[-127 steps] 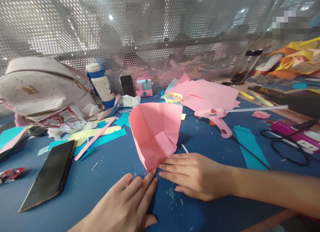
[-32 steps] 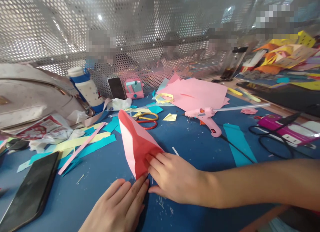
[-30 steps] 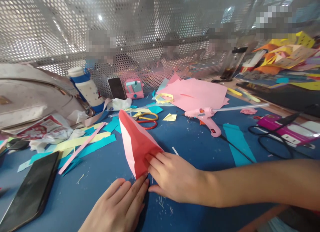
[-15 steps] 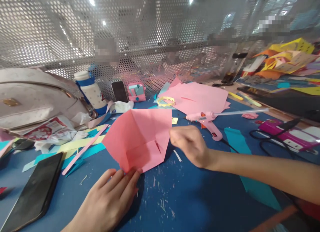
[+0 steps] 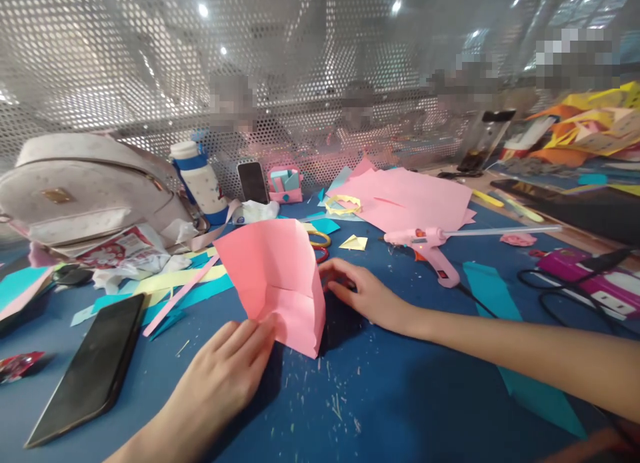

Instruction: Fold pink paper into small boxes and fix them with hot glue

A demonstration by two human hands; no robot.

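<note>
A folded pink paper [image 5: 287, 266] stands partly open on the blue table, its creased walls rising and its inside facing me. My left hand [image 5: 225, 356] pinches its near lower edge, fingertips resting over the inner fold. At the paper's right side is my right hand [image 5: 363, 290], thumb and fingers bent but apart, with nothing visible between them. Its fingertips are close to the paper's right wall; whether they touch it I cannot tell. Behind the paper, the yellow and red handles of scissors [image 5: 320, 239] peek out. A pink glue gun [image 5: 425, 243] lies beyond my right hand.
Pink sheets [image 5: 405, 196] are piled at the back. On the left are a phone [image 5: 93, 370], paper strips [image 5: 185, 293], a backpack [image 5: 90, 183] and a bottle [image 5: 200, 183]. To the right lie a teal strip [image 5: 493, 296] and a magenta power strip [image 5: 580, 276] with cables.
The pink paper has turned and its right wall stands more upright. My right hand has opened from a closed fist and moved lower beside it. Scissors handles have come into view.
</note>
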